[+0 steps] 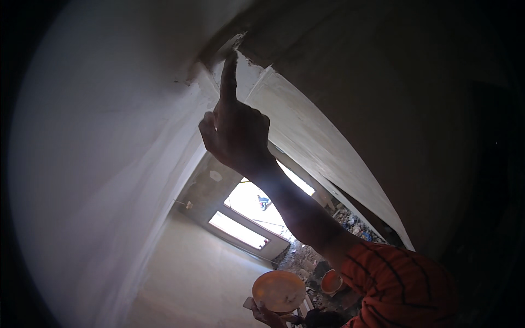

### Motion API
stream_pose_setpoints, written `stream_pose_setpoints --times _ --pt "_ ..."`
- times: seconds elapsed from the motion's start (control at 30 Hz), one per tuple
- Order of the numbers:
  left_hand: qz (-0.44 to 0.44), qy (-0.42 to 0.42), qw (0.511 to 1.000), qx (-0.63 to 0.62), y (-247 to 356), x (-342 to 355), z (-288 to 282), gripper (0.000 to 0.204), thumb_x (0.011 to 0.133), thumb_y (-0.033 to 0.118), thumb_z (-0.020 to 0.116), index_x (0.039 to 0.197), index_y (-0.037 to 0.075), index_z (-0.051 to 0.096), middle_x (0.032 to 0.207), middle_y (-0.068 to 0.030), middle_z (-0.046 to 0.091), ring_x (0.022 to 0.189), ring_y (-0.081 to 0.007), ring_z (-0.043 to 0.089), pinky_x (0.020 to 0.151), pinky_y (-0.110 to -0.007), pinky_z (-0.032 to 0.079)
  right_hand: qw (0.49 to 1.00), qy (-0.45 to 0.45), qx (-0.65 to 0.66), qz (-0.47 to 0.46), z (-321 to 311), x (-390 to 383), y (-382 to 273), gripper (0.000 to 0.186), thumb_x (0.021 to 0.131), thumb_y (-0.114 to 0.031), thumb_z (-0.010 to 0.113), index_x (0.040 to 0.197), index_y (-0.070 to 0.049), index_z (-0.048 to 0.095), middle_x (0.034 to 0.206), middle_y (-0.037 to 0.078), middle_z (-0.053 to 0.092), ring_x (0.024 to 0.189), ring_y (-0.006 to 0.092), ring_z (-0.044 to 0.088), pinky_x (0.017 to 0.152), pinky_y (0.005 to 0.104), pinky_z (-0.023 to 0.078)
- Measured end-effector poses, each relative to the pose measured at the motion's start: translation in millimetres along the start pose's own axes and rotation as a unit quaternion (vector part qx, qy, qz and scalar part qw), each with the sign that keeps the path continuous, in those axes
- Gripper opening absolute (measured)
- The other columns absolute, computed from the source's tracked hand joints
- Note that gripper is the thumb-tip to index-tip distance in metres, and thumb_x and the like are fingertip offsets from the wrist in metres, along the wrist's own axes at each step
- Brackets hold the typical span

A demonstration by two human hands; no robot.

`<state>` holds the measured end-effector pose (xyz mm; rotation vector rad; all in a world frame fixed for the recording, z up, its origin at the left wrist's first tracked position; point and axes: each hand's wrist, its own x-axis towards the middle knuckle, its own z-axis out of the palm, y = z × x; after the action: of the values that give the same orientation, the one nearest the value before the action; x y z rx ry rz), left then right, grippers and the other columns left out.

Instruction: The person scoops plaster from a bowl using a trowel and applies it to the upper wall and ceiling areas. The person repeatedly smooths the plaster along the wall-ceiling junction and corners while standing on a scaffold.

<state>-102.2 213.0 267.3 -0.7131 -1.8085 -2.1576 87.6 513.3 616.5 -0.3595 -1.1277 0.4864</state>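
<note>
My right hand [238,128] is raised on a long bare forearm. Its index finger points up and touches the rough plaster edge [239,44] at the top of the wall, where fresh-looking pale filler [250,74] shows. The other fingers are curled in and hold nothing that I can see. Low in the picture my left hand [267,316] grips a round orange bowl [279,291] by its side. The bowl's inside has pale smears. A small flat piece [249,303], perhaps a scraper, sticks out beside that hand; most of it is hidden.
A pale wall [82,153] rises close on the left, and a sloping plastered beam [311,117] runs down to the right. Far below, rubble [353,221] covers the floor, with an orange bucket [331,281] near it. Bright openings [239,229] show outdoors.
</note>
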Motion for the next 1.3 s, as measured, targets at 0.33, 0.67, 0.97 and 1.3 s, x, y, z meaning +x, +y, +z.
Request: stream_pose_setpoints --times 0.33,0.67,0.97,1.3 --pt "-0.083 0.008 0.988 -0.132 -9.6 23.3 -0.4 0.077 0.085 0.054 0.05 0.13 -0.007 0.039 0.118 -0.0262 0.052 0.088 -0.0407 0.065 0.059 -0.05 0.061 0.832 -0.544 0.109 0.027 -11.6 -221.9 65.8 0.066 0.082 -0.03 0.063 0.138 -0.003 0.041 0.058 0.013 0.059 0.051 0.0313 0.06 0.053 0.046 0.05" --pt "-0.161 -0.001 0.985 -0.055 29.2 7.5 -8.4 0.083 0.086 0.063 0.038 0.138 -0.002 0.034 0.12 -0.029 0.051 0.081 -0.0461 0.065 0.034 -0.047 0.057 0.595 -0.797 0.101 0.025 -84.5 -361.4 92.1 0.078 0.071 -0.018 0.057 0.147 -0.023 0.039 0.079 0.021 0.066 0.075 0.0368 0.067 0.066 0.0493 0.054" --pt "-0.094 0.005 0.996 0.002 30.3 6.7 -1.9 0.078 0.088 0.061 0.036 0.137 0.0 0.035 0.118 -0.0271 0.053 0.077 -0.0418 0.067 0.033 -0.043 0.057 0.981 -0.163 0.09 -0.06 -32.0 -134.6 50.7 0.094 0.081 -0.018 0.061 0.15 0.008 0.002 0.055 0.007 0.056 0.043 0.019 0.056 0.039 0.033 0.043" --pt "-0.101 -0.024 0.994 -0.021 63.6 -23.8 -0.6 0.078 0.089 0.06 0.036 0.135 -0.003 0.035 0.114 -0.0271 0.055 0.069 -0.0365 0.068 0.032 -0.038 0.056 0.989 0.001 0.148 -0.02 -6.2 -4.7 -2.7 0.104 0.078 -0.014 0.061 0.152 -0.005 -0.012 0.065 0.009 0.064 0.061 0.0253 0.068 0.059 0.0361 0.053"
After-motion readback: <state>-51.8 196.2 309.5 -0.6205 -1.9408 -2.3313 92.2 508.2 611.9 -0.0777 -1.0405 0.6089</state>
